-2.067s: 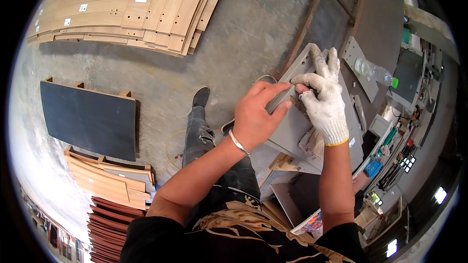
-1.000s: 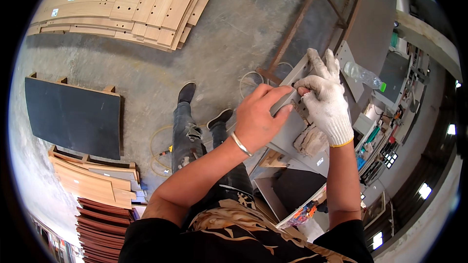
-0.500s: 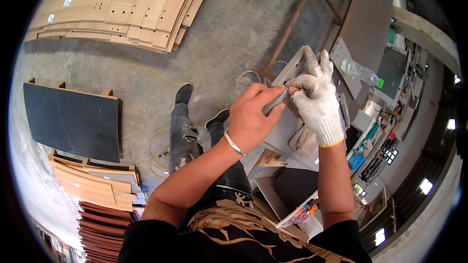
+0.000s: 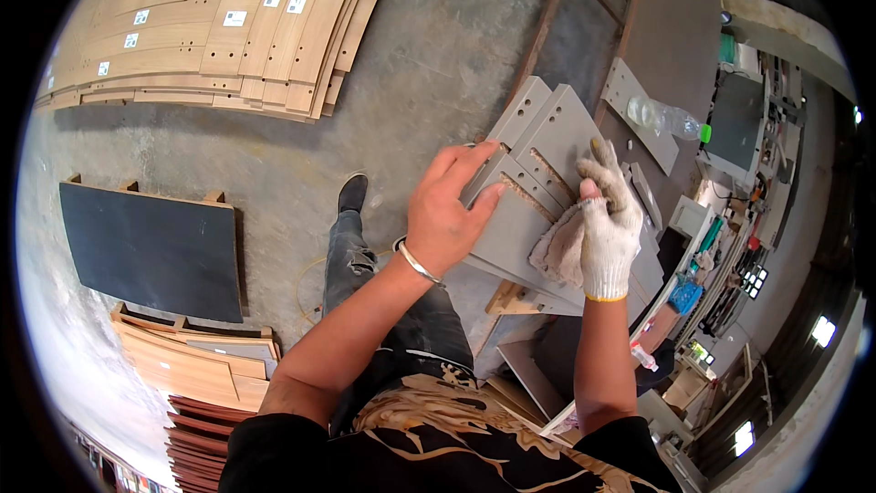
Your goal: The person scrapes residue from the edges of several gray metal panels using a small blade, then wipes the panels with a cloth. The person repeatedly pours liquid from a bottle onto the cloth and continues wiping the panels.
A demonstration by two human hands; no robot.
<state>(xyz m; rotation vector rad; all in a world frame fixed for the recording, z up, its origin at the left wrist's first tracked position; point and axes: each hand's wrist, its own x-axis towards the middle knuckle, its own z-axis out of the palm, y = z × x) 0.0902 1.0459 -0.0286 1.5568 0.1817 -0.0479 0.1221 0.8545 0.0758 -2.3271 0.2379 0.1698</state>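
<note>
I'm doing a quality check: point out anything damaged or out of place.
The slots in the gray panels look rough and brown against smooth faces. A bottle lies sideways to their right. The right thumb pokes bare from the glove.

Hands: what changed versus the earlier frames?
The gloved right hand moved right, away from the left hand, exposing more of the grey panels. No grasp or release is clear. The left hand stays at their left edge; cloth and bottle stay put.
</note>
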